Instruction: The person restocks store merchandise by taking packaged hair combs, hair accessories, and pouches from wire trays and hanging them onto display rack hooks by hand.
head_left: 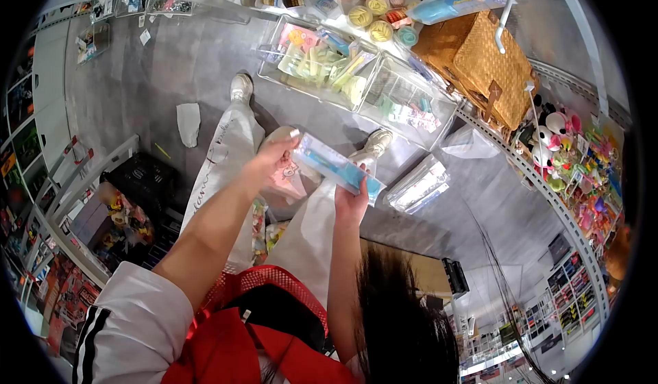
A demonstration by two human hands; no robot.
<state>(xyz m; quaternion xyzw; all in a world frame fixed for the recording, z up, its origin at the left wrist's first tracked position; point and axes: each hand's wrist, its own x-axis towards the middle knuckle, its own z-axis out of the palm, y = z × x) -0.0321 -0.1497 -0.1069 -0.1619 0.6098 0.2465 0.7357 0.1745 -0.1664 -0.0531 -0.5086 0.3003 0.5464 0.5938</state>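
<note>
A long, flat clear package (322, 158) with a light blue item inside is held out between my two hands, above my knees. My left hand (276, 152) pinches its left end, fingers closed on the edge. At the right end, my right hand (353, 195) wraps its fingers round the package from below. What the blue item is cannot be made out. Under my hands, a pink printed packet (286, 182) shows between my legs. Ahead of the package stands a clear bin (277, 76) with pale green and pink packaged goods.
Beside that bin, a second clear bin (428, 134) holds a few packets. A woven brown basket (504, 76) sits on the shelf to the right. White-and-clear packets (419, 184) and a white paper (188, 125) lie on the floor. A black crate (142, 180) stands at left.
</note>
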